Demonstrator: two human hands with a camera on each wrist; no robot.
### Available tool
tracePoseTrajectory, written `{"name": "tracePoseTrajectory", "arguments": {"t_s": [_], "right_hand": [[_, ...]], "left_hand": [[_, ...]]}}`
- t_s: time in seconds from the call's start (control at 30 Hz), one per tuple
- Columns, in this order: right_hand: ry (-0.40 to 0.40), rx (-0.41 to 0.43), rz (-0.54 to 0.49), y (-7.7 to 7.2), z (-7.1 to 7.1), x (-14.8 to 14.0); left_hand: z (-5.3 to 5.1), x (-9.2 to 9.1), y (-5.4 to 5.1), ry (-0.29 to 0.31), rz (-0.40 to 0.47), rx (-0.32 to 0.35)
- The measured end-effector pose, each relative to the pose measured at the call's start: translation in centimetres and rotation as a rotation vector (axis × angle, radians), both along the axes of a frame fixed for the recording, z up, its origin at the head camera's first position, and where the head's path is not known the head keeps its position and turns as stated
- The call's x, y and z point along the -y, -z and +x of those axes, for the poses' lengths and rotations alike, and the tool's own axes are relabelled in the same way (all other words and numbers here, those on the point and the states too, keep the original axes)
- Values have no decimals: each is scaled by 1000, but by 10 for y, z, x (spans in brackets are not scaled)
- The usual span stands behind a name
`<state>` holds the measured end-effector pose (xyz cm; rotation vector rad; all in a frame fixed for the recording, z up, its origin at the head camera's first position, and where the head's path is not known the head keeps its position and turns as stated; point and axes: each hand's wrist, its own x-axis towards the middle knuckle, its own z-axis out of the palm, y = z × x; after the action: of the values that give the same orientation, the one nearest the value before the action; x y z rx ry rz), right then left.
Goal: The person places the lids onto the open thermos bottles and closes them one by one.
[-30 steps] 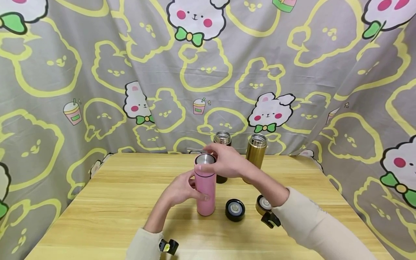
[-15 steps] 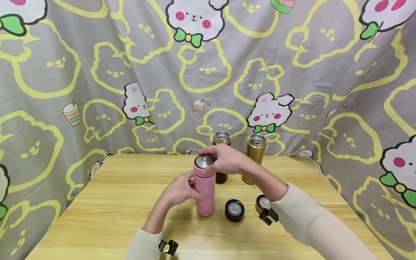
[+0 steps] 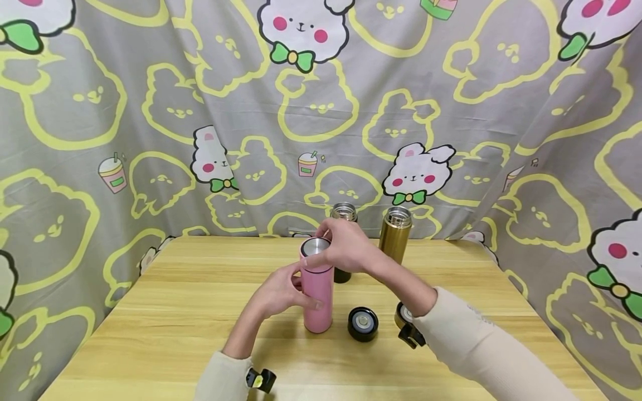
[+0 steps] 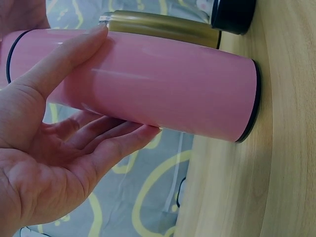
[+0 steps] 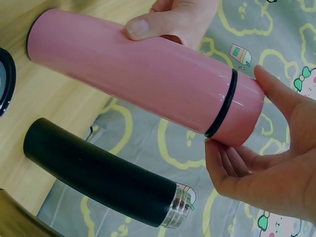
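Note:
A pink thermos flask stands upright on the wooden table. My left hand grips its body, thumb across the near side and fingers behind, as the left wrist view also shows. At the top, my right hand pinches the pink lid between thumb and fingers. The lid sits on the flask above a black ring, and its steel top faces up. Behind the right hand, a black thermos flask stands without a lid. To its right is a lidless gold thermos flask.
A black lid lies upside down right of the pink flask. Farther right, a gold lid is partly hidden by the right wrist's camera mount. A patterned curtain hangs behind the table.
The right hand has turned on the pink lid, its fingers shifting around the rim, and its forearm has moved a little left. The left hand and the flask stay put.

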<state>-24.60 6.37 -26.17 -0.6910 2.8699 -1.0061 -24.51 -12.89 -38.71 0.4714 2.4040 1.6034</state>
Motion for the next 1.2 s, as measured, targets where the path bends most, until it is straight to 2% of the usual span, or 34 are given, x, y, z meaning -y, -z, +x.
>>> {"name": "tracePoseTrajectory", "arguments": {"t_s": [0.17,0.3,0.47,0.73,0.93,1.2], "right_hand": [[12,-25,11,2,-1,1],[-6,14,35,-1,-1,-1],[-102,116,37,-10,-2,-5],[-249,197,-5,-19,-3,-8],[-253,166,39,-16,-5,-9],[-207,96,16,-12,-4,-8]], "left_hand": [[-1,0,0,-3,1,6],[-1,0,0,3,12,10],[0,0,-1,-1,14,14],[0,1,0,-5,-20,-7],[-1,1,0,8,-5,-10],[-1,1,1,16,6,-10]]}}
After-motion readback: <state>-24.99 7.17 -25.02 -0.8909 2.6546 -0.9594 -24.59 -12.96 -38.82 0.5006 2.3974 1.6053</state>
